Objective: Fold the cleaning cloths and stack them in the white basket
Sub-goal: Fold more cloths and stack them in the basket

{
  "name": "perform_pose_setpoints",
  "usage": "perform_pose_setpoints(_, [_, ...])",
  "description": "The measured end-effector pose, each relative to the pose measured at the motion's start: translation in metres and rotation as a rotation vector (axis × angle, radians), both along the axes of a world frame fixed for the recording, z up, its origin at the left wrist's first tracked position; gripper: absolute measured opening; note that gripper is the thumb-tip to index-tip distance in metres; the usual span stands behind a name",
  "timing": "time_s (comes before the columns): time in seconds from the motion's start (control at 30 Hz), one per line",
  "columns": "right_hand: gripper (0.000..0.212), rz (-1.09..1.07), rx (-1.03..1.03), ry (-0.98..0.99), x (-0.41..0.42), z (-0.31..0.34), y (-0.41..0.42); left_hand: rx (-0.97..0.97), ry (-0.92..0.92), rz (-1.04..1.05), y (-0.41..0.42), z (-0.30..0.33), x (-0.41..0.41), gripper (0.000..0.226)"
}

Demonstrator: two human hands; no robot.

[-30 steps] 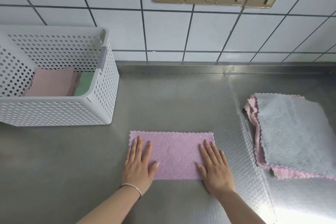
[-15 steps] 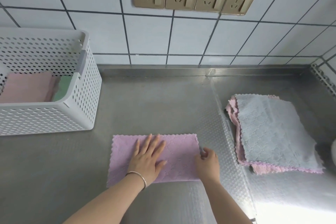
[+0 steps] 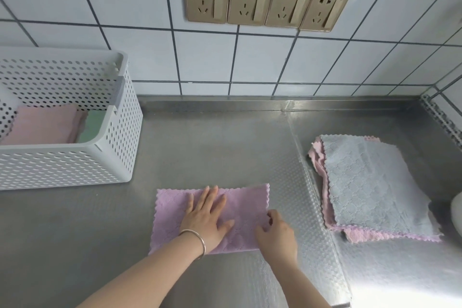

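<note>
Left hand (image 3: 206,217) flat, fingers spread, pressing the folded purple cloth (image 3: 170,210); right hand (image 3: 276,232) pinching its right edge on the steel counter (image 3: 212,147).

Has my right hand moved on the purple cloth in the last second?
Yes. The right hand slid from lying flat on the purple cloth to its right edge, fingers now curled round it.

A stainless steel worktop (image 3: 205,147) has a dimple-embossed strip running front to back. Behind it rises a white tiled wall (image 3: 125,2) with dark grout. On the wall, 4 gold-coloured sockets (image 3: 267,0) sit side by side, each with a switch.
</note>
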State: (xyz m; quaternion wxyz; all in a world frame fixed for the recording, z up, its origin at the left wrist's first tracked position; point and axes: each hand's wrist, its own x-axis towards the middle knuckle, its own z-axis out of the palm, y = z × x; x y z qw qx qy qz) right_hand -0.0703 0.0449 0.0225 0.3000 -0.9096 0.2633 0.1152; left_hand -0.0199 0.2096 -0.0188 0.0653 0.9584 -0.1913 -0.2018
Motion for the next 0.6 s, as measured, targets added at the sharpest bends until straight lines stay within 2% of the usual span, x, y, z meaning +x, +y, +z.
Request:
perform_pose_setpoints(0.03, [0.022,0.029,-0.017,-0.067,-0.001,0.001,0.006,-0.067,-0.017,0.044,-0.001,0.011,-0.001,0.108])
perform_pose_setpoints(0.07, [0.022,0.05,-0.025,-0.143,0.0,0.003,0.012,-0.167,-0.047,0.109,-0.002,0.02,-0.003,0.101])
perform_pose_setpoints(0.13, [0.019,0.093,-0.045,-0.299,0.0,0.007,0.027,-0.429,-0.068,0.317,-0.007,0.038,-0.005,0.064])
perform_pose_setpoints(0.2, [0.017,0.194,-0.133,-0.468,0.001,0.005,0.041,-0.616,0.035,0.529,-0.013,0.054,-0.005,0.035])
perform_pose_setpoints(0.27, [0.014,0.322,-0.217,-0.604,0.002,0.002,0.056,-0.636,0.127,0.61,-0.011,0.064,-0.002,0.032])
perform_pose_setpoints(0.33, [0.012,0.458,-0.283,-0.678,0.001,-0.002,0.068,-0.581,0.135,0.627,-0.002,0.065,0.003,0.034])
perform_pose_setpoints(0.4, [0.023,0.575,-0.308,-0.695,-0.001,-0.006,0.076,-0.515,0.135,0.647,0.011,0.06,0.008,0.031])
perform_pose_setpoints(0.5, [0.034,0.685,-0.217,-0.731,-0.006,-0.011,0.084,-0.466,0.134,0.718,0.033,0.047,0.011,0.032])
perform_pose_setpoints(0.6, [0.062,0.709,-0.222,-0.609,-0.009,-0.022,0.084,-0.5,0.14,0.801,0.058,0.034,0.009,0.031])
